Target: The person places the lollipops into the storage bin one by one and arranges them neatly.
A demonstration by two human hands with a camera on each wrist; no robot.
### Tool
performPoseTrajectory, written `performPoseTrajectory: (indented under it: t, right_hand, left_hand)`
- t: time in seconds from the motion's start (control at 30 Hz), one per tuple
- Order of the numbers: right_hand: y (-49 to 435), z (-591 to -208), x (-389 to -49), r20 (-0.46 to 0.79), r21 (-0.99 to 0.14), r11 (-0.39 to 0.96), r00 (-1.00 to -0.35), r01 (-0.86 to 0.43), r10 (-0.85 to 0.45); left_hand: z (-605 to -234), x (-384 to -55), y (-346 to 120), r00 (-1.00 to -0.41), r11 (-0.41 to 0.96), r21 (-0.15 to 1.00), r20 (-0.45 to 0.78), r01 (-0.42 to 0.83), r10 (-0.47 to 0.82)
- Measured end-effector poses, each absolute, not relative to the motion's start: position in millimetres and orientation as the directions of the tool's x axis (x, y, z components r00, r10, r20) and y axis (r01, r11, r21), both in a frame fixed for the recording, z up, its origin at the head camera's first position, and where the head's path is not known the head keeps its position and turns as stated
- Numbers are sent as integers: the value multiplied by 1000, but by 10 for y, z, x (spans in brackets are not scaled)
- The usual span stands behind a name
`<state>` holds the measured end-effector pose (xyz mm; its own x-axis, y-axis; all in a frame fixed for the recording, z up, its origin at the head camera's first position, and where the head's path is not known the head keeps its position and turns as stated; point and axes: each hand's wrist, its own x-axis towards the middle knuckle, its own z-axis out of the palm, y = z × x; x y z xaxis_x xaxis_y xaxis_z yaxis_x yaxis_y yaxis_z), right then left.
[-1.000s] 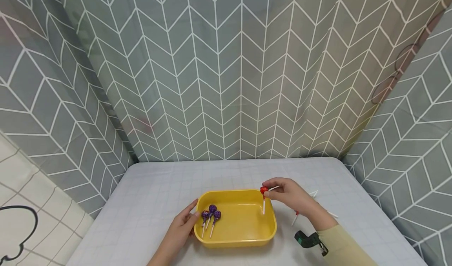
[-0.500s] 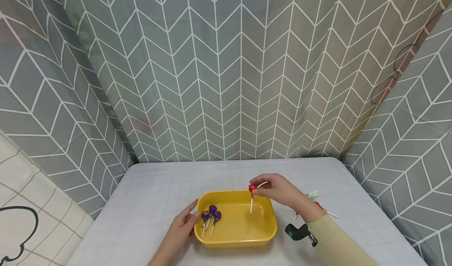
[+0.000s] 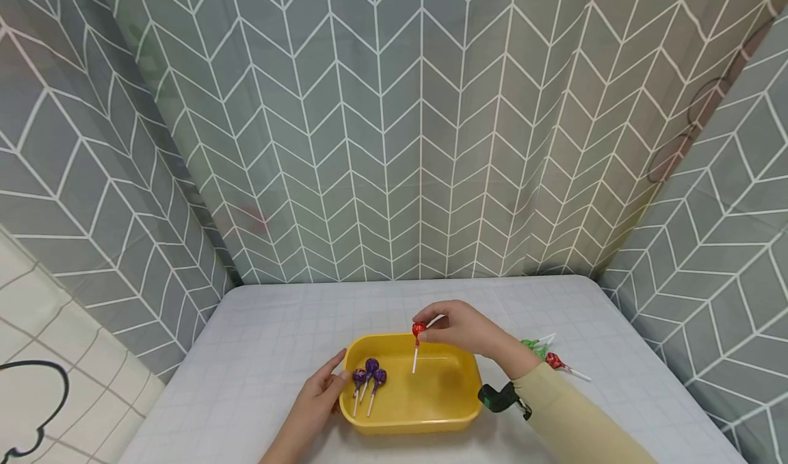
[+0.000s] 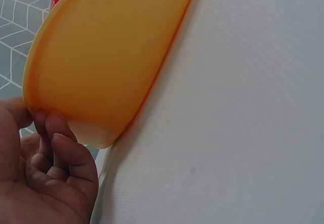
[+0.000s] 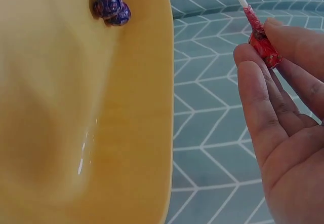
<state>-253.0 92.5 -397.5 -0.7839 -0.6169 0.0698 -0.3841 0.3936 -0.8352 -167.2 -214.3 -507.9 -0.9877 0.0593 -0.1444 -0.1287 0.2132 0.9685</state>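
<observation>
My right hand [image 3: 458, 327] pinches a red-wrapped lollipop [image 3: 418, 329] by its head, above the yellow tray [image 3: 418, 426]. Its white stick points down in the head view. Thumb and fingertips close on the red wrapper [image 5: 264, 50] in the right wrist view. At the tray's left end, my left hand [image 3: 314, 395] grips the rim, thumb over the edge and fingers outside. Those curled fingers [image 4: 68, 155] show against the tray's wall [image 4: 101, 57] in the left wrist view. Inside the tray, at its left end, lie three purple lollipops [image 3: 372, 366] with white sticks.
On the white-covered table [image 3: 277, 327], right of the tray, lie green lollipops [image 3: 540, 349] and a red lollipop [image 3: 554, 361], partly behind my right forearm. A black device [image 3: 498, 397] is strapped at my right wrist. Patterned curtains [image 3: 382, 142] surround the table.
My right hand has moved left over the tray, carrying the red lollipop from near its right end towards the middle. The left hand stays on the rim.
</observation>
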Motion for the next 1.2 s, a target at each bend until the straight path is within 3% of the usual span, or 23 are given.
performPoseTrajectory:
  t: [0.93,1.2]
  right_hand:
    - [343,-4147,-2620,-40,-685,513,-677,-517,-735]
    - [299,-4245,-2617,-43,-620,552,-678,-558,-734]
  left_hand:
    - [-5071,-1689,-2152,-989,225,967,-137,-123,48]
    - [-5078,-1674,-2143,-989,203,972,-135,-120,63]
